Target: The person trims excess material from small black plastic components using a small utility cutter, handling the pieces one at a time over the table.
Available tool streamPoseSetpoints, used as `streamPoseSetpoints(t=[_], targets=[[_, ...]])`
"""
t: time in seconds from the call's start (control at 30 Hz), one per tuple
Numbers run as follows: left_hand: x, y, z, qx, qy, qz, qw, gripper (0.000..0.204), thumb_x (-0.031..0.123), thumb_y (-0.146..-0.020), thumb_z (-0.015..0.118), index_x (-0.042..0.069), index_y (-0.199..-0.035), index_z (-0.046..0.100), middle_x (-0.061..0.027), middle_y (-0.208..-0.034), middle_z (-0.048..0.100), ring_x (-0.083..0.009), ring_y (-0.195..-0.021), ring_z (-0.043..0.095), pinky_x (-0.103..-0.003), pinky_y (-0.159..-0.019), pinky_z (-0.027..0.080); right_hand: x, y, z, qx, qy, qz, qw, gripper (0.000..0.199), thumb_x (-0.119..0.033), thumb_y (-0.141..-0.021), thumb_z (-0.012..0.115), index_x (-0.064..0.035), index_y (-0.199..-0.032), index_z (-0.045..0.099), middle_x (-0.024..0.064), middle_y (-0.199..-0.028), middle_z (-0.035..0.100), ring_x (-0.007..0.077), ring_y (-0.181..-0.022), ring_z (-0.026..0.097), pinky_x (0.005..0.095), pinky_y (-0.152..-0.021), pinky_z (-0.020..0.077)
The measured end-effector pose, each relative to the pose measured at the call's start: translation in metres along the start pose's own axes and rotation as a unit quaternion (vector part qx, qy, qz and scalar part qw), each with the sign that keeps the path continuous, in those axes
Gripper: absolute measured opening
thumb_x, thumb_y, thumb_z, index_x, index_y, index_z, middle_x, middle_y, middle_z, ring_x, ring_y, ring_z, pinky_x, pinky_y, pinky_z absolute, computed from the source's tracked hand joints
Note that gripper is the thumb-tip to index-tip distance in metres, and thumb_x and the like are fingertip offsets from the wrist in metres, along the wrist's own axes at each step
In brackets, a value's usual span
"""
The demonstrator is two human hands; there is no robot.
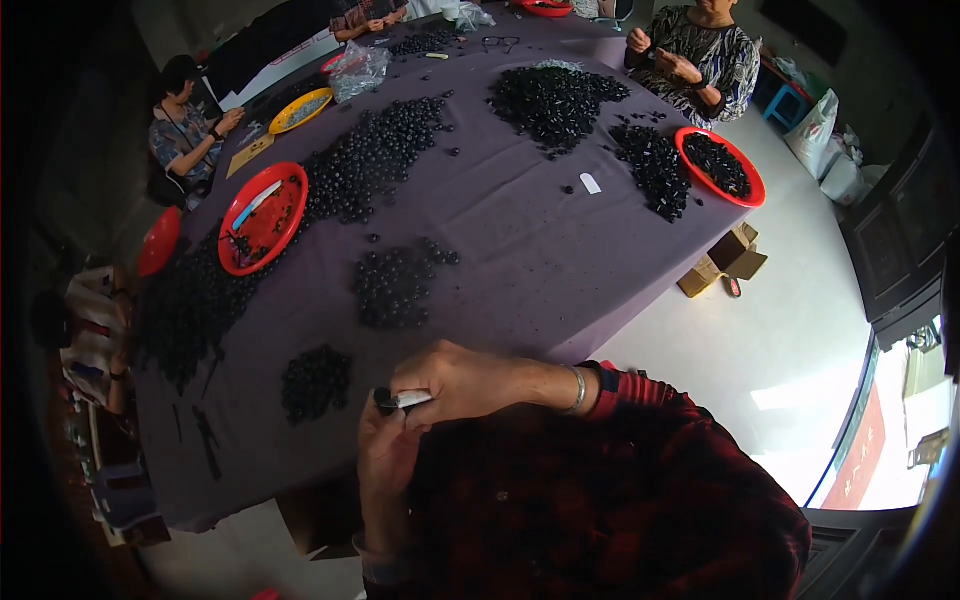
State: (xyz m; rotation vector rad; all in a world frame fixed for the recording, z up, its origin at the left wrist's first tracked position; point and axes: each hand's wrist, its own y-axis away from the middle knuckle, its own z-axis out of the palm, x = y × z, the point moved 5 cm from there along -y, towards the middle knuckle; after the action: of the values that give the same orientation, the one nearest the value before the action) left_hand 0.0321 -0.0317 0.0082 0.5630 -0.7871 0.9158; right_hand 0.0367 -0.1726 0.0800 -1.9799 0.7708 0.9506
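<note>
At the near edge of the table, both my hands meet over my lap. My left hand (385,452) is closed, its fingertips pinching a small round black piece (383,399). My right hand (455,380), a bracelet at its wrist, is closed around a short white object (412,398) whose tip points at the black piece. Most of the white object is hidden by the fingers, so its kind does not show. Just left of my hands lies a small heap of black pieces (317,383). Beyond it spreads a loose group of shiny black balls (395,287).
Black balls (375,150) cover the table's middle left; black pieces (550,100) are heaped farther back. Red trays (232,250) and a yellow tray (275,127) stand about. Dark tools (207,440) lie at the left. Several people sit around the table. A cardboard box (735,258) rests on the floor.
</note>
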Motion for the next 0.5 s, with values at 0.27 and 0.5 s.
streamPoseSetpoints(t=[0.27,0.5], targets=[[0.002,0.001,0.008,0.022,0.024,-0.028,0.999,0.032,0.006,-0.087,0.060,0.005,-0.118,0.054,-0.0074,-0.104,0.060,-0.0149,-0.086,0.058,-0.030,-0.076,0.049,0.024,0.002,0.006,-0.045,-0.350,0.160,0.922,0.008,-0.001,-0.085,0.068,0.0039,-0.090,0.065,0.0075,-0.076,0.066,0.0137,-0.073,0.066,0.0266,-0.067,0.0539],[0.001,-0.012,0.003,-0.044,0.076,0.016,0.996,0.025,0.007,-0.089,0.060,0.004,-0.111,0.050,-0.0069,-0.096,0.060,-0.0152,-0.084,0.058,-0.032,-0.075,0.049,0.023,-0.005,0.001,-0.040,-0.357,0.178,0.916,0.008,0.000,-0.087,0.065,0.0049,-0.092,0.066,0.0080,-0.077,0.067,0.0146,-0.073,0.065,0.0278,-0.069,0.0530]])
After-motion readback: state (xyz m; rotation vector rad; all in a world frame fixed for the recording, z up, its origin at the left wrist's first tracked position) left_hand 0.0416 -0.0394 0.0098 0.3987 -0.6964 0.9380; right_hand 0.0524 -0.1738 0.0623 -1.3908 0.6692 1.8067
